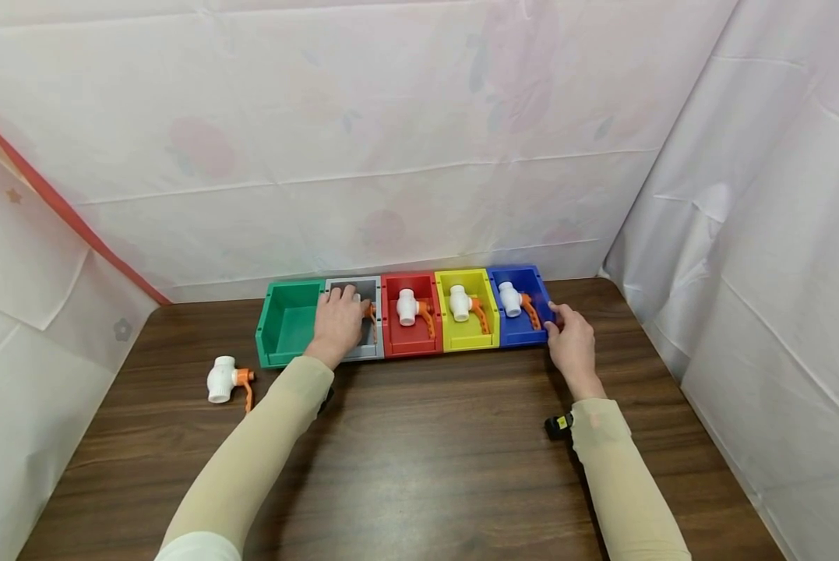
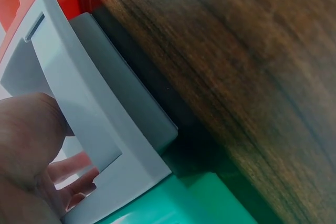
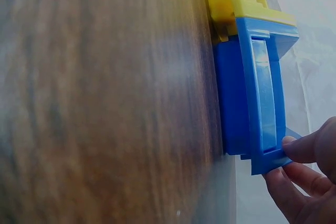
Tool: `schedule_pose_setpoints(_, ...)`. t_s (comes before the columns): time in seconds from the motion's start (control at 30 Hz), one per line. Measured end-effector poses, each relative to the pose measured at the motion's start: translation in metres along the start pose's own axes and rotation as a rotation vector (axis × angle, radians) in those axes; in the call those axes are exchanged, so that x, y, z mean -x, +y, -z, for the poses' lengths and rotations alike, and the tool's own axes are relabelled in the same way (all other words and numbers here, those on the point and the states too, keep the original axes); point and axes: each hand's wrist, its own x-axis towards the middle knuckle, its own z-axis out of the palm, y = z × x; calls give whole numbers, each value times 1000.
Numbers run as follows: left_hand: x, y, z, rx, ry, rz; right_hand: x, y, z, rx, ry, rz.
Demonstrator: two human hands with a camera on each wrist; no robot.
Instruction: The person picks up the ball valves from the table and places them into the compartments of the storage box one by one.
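In the head view my left hand (image 1: 338, 321) reaches down into the grey bin (image 1: 368, 352), its fingers round a white ball valve with an orange handle (image 1: 371, 312); the hand hides most of that valve. The left wrist view shows the thumb (image 2: 31, 127) and curled fingers behind the grey front wall (image 2: 79, 98). At the row's far right, my right hand (image 1: 572, 343) pinches the side edge of the blue bin (image 1: 524, 338), thumb inside, fingers outside. One white ball valve (image 1: 510, 300) lies in the blue bin.
The red bin (image 1: 410, 347) and yellow bin (image 1: 470, 343) each hold a ball valve. An empty green bin (image 1: 294, 319) ends the row at left. Another ball valve (image 1: 221, 380) lies on the wooden table (image 1: 433, 460). A white curtain (image 1: 419, 156) hangs behind.
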Motion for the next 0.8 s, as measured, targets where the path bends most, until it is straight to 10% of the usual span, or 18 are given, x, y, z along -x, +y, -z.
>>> schedule_pose_setpoints(0.8, 5, -4, 2, 175, 38, 37, 0, -5, 1, -27, -35, -54)
